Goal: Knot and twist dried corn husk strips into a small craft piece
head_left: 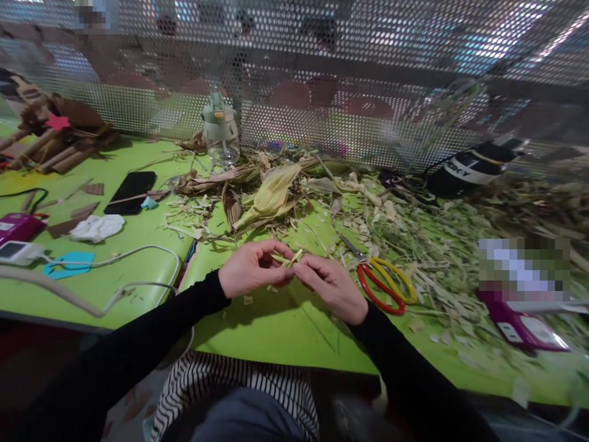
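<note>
Currently both hands meet over the near part of the green table (257, 331), just in front of the person's body; the left hand (251, 269) is curled, thumb and forefinger pinched on one end of a short husk strip (291, 258); the right hand (332, 287) closes its fingertips on the other end, back of the hand uppermost. The husk strip is pale, narrow and small; it bridges the gap between the two sets of fingertips and appears lifted off the surface; its long axis runs roughly left to right across the person's front; how much of it lies hidden inside either pinch cannot be read from here. Neither hand is the nearer one; both are in contact with it, the left gripping at the left end, the right at the right end.

Outward from the grip: scissors (385, 281) with one red and one yellow handle loop lie flat just beside the right hand, on its outer side, blades pointing away toward the far edge; a heap of corn husks (271, 193) lies beyond the hands, on the far half of the table; loose trimmings (437, 258) spread thickly to the right. To the left, well apart from the hands: a white cable (156, 247); a crumpled white cloth (97, 227); a black phone (130, 191). A clear bottle (221, 132) stands upright near the perforated screen (368, 92) at the back.
</note>
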Demonstrator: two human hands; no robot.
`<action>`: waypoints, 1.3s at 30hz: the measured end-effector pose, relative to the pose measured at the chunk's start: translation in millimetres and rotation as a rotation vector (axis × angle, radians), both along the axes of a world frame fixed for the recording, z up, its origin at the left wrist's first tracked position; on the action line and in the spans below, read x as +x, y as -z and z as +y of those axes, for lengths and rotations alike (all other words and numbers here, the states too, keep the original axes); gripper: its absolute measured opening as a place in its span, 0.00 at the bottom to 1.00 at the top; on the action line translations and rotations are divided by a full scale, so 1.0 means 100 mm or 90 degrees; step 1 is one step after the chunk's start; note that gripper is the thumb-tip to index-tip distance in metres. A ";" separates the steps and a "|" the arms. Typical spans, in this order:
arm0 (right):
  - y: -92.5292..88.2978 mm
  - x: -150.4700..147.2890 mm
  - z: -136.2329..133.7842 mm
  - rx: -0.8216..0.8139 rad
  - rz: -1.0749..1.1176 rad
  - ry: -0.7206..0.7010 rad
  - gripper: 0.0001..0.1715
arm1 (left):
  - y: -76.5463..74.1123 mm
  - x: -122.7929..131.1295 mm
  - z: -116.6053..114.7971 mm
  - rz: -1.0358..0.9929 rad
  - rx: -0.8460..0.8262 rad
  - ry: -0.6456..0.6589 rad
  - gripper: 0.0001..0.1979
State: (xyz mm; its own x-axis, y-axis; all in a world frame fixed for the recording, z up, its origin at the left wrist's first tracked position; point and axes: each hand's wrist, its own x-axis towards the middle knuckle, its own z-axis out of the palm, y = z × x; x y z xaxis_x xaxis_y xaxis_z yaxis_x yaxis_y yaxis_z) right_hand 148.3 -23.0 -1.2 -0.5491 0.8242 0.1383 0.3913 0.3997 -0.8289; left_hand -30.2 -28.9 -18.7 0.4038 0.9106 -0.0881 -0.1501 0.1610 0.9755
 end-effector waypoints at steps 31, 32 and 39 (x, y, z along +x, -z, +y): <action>0.05 0.09 0.05 0.033 0.076 0.209 0.22 | 0.09 0.12 -0.05 -0.205 -0.174 -0.094 0.10; 0.06 0.09 0.05 0.059 0.048 0.213 0.22 | 0.09 0.12 -0.05 -0.232 -0.180 -0.116 0.10; 0.11 -0.03 0.01 0.217 -0.142 0.150 0.13 | 0.10 0.14 -0.05 -0.181 -0.132 -0.128 0.13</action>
State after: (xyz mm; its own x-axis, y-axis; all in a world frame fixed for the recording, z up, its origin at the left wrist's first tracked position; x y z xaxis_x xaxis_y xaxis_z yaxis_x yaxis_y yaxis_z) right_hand 145.6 -22.1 -12.0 -0.3992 0.8581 0.3228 0.6584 0.5133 -0.5505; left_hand -16.0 -34.2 -28.2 0.2539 0.9485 -0.1895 -0.4578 0.2904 0.8403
